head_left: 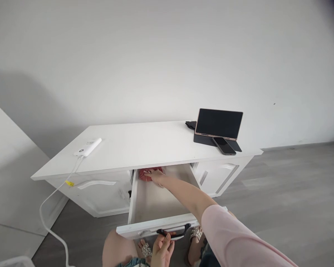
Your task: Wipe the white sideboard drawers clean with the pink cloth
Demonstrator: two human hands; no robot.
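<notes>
A white drawer [147,207] is pulled out from the middle of the cabinet. My left hand [163,249] is at its front, with thumb and fingers closed on the black drawer handle [180,233]. Reaching deep into the drawer, my right hand [156,176] lies over a red cloth-like item [145,175] in the back left corner. Its fingers look stretched out across the red surface. A thin pale cord or edge shows beside that hand; its kind is unclear. My right forearm covers part of the drawer's right side.
On the white cabinet top [144,142] stand a tablet [219,123] in a dark folding cover, a phone [224,145], a black folded item [190,125] and a white power bank [88,147]. Its white cable [41,211] hangs down at the left. My legs are below the drawer.
</notes>
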